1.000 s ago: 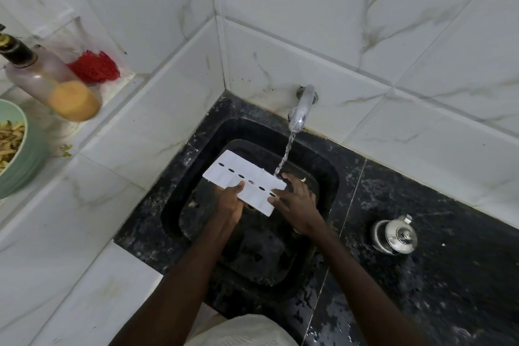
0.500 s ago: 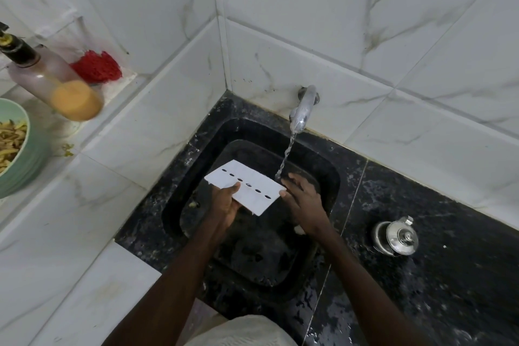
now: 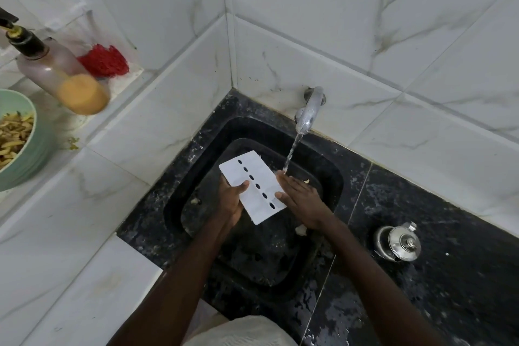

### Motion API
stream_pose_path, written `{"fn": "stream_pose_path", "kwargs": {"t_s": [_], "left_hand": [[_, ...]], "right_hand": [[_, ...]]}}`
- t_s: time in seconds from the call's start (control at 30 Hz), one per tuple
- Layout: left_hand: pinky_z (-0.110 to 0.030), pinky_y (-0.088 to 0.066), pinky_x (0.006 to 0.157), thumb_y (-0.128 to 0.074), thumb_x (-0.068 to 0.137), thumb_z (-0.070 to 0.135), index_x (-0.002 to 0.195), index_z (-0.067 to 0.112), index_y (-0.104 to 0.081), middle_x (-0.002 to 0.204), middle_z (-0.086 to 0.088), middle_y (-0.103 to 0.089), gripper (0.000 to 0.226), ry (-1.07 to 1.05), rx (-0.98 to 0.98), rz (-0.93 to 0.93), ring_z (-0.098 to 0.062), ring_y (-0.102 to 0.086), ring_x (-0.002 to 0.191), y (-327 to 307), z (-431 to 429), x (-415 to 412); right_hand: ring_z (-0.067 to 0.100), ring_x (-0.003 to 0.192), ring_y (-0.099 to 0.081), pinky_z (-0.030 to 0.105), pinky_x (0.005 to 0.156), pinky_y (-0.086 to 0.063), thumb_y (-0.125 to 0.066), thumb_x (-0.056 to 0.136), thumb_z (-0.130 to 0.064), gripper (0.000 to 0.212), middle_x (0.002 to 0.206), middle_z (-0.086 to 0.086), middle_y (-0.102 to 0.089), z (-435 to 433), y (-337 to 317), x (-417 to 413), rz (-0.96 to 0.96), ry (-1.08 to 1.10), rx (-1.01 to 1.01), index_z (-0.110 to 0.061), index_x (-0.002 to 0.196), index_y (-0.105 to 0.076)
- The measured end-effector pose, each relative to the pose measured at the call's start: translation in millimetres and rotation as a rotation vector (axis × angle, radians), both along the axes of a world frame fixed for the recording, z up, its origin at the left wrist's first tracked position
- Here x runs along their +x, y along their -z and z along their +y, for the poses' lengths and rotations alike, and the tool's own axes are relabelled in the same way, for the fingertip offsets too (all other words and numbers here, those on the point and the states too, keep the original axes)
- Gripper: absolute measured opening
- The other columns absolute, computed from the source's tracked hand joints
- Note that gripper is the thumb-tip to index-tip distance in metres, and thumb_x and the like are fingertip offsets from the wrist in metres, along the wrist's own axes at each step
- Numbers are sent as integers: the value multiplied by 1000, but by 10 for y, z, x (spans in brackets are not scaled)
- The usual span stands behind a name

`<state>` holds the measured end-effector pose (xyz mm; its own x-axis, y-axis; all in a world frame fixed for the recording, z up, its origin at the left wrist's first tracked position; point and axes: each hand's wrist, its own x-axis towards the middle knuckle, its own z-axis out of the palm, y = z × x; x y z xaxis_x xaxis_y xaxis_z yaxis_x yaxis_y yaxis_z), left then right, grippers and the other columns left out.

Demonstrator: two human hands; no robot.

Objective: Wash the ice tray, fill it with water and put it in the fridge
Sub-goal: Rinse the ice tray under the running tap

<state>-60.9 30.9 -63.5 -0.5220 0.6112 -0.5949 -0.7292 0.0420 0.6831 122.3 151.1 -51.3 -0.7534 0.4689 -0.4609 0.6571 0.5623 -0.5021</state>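
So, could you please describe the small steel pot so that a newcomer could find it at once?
Start at the black sink in the tiled corner and move right onto the black counter. The steel pot stands there alone, the only shiny metal vessel, with a knobbed lid.

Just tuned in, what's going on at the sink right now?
A person holds a white rectangular plastic ice tray, with a row of dark holes, over the black stone sink. The left hand grips its left edge, thumb on top; the right hand lies flat against its right edge, fingertips under the stream from the chrome wall tap. Rinsing is under way; the tray is not yet filled.
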Motion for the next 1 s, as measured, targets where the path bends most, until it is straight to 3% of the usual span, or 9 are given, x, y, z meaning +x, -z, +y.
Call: {"fn": "stream_pose_path", "kwargs": {"t_s": [0.23, 0.47, 0.77, 0.9, 1.0], "left_hand": [[-70, -44, 109, -55, 97, -15, 155, 6, -35, 146, -27, -56, 65, 27, 4, 5, -51, -55, 131, -26, 86, 90], [-51, -61, 94, -59, 96, -12, 143, 18, -49, 129, -10, -72, 57, 187, 123, -5, -33, -71, 113, -122, 71, 193], [-59, -51, 107, -48, 108, 7, 149, 26, -46, 145, -13, -62, 45, 208, 120, -115, -38, -62, 129, -88, 98, 229], [-66, -41, 114, -48, 109, 16, 156, 27, -38, 149, -14, -59, 48, 247, 89, -117, -41, -57, 134, -85, 134, 295], [-69, -36, 115, -44, 111, 14, 157, 17, -35, 151, -22, -53, 47, 178, 99, -132, -42, -54, 131, -87, 182, 311]], "right_hand": [[6, 160, -1, 51, 131, -6, -17, 105, -68, 70, 173, -17, -1, 216, -33, -9, -57, -52, 26, -36, 166, -5], [12, 162, -3, 46, 131, -4, -20, 110, -58, 68, 175, -6, -6, 470, -93, -254, -91, -64, 75, -27, 167, -3], [22, 161, 15, 45, 132, 0, -17, 112, -53, 68, 175, -2, 5, 448, -82, -501, -97, -139, 240, -17, 167, 0], [24, 161, 13, 47, 132, 1, -19, 112, -52, 66, 175, -4, 4, 365, -61, -583, -72, -164, 282, -19, 167, -4], [27, 162, 7, 50, 131, -4, -22, 112, -50, 66, 176, -2, -3, 259, -56, -606, -30, -198, 300, -16, 167, -7]]}}
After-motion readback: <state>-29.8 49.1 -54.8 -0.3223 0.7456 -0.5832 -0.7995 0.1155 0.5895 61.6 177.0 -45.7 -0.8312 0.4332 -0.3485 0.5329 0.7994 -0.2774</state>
